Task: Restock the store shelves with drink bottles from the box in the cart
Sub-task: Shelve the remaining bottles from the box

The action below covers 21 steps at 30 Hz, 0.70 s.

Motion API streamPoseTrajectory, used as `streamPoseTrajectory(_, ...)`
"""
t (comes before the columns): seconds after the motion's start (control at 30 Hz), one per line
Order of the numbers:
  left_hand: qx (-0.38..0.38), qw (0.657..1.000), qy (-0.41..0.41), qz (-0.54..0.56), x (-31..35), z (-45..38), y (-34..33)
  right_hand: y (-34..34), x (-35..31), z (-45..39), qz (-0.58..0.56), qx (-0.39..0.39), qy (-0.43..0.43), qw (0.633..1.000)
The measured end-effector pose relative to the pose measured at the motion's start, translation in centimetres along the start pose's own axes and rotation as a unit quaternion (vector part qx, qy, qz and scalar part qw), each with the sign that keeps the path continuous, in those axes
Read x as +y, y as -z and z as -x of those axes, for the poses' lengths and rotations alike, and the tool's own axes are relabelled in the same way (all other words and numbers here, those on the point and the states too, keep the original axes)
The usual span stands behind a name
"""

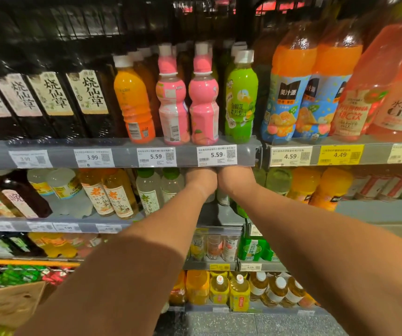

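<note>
Hands (201, 179) (235, 178) reach side by side under shelf (122, 156); fingers hidden.

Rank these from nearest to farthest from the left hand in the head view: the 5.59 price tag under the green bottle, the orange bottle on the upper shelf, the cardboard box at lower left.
1. 5.59 price tag: on the shelf edge just above the left hand.
2. Orange bottle: upper shelf, up and left.
3. Cardboard box: bottom left corner, farthest.

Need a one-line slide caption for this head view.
Both hands, left and right, reach side by side into the second shelf, fingers hidden behind the price rail.
</note>
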State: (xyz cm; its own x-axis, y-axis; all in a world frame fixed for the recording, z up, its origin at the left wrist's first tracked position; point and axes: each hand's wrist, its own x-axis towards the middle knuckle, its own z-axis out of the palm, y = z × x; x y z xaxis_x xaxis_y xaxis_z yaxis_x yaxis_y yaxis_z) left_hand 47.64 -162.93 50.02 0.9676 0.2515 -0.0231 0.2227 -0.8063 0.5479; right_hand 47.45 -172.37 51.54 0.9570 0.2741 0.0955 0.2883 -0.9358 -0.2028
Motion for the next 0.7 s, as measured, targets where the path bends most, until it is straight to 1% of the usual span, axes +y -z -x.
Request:
streamPoseTrajectory(0.03, 0.023, 1.000, -0.005, 0.019, -0.2, 1.1, -0.2, -0.1, 0.0, 1.0, -0.002, 0.019, 0.002, 1.000)
streamPoseTrajectory(0.1, 0.043, 0.999, -0.022, 0.004, -0.6, 3.6, -0.4, -0.1, 0.2, 3.0, 0.004, 0.047, 0.021, 0.999)
streamPoseTrajectory(0.2, 0.030, 0.998, -0.054, 0.000, -1.4, 7.9, -0.5, 0.3, 0.2, 6.1, -0.029, 0.068, 0.056, 0.996)
streamPoseTrajectory(0.23, 0.024, 0.998, -0.059, -0.005, -1.5, 9.1, -0.1, 0.7, 0.0, 7.1, -0.029, 0.072, 0.079, 0.994)
streamPoseTrajectory(0.27, 0.013, 0.999, -0.052, -0.011, -1.5, 10.2, 0.6, 1.3, -0.2, 8.0, -0.006, 0.069, 0.110, 0.992)
streamPoseTrajectory(0.33, 0.014, 1.000, -0.012, -0.018, -1.9, 12.3, 2.2, 2.9, -1.0, 9.5, 0.023, 0.009, 0.157, 0.987)
streamPoseTrajectory(0.4, 0.038, 0.997, 0.061, -0.001, -2.9, 14.5, 4.3, 4.4, -1.8, 10.4, -0.005, -0.042, 0.165, 0.985)
streamPoseTrajectory(0.5, 0.080, 0.987, 0.136, 0.003, -4.7, 18.7, 8.0, 6.5, -3.7, 12.2, -0.053, -0.052, 0.150, 0.986)
streamPoseTrajectory(0.63, 0.127, 0.973, 0.193, -0.013, -7.9, 25.1, 12.9, 8.6, -8.2, 16.7, -0.045, -0.060, 0.175, 0.982)
streamPoseTrajectory(0.7, 0.141, 0.967, 0.212, -0.007, -9.9, 29.1, 15.1, 9.0, -11.0, 19.5, -0.051, -0.079, 0.181, 0.979)
